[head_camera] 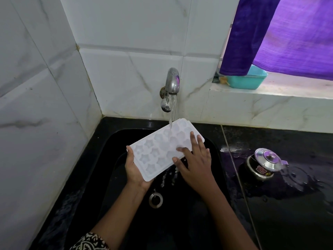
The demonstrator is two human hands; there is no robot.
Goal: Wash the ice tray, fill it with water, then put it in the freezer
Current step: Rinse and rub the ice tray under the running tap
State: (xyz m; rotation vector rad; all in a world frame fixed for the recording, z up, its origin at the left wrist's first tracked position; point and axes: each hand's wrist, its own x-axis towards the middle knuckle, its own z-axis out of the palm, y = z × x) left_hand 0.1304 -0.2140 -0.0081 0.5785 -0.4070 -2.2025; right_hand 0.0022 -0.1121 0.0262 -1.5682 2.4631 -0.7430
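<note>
A white ice tray (pixel 158 148) with star-shaped cups is held tilted over the black sink (pixel 111 141). Water runs from the steel tap (pixel 172 82) onto the tray's far end and drips off its lower edge. My left hand (pixel 134 168) grips the tray's near-left corner from below, thumb on its edge. My right hand (pixel 194 159) lies flat on the tray's right side, fingers spread and straight across the cups.
The sink drain (pixel 155 199) sits below the tray. On the wet black counter at right stands a small steel lidded pot (pixel 264 164). A teal plastic tub (pixel 246 80) rests on the window ledge under a purple curtain (pixel 288 35). White tiled walls close in behind and at left.
</note>
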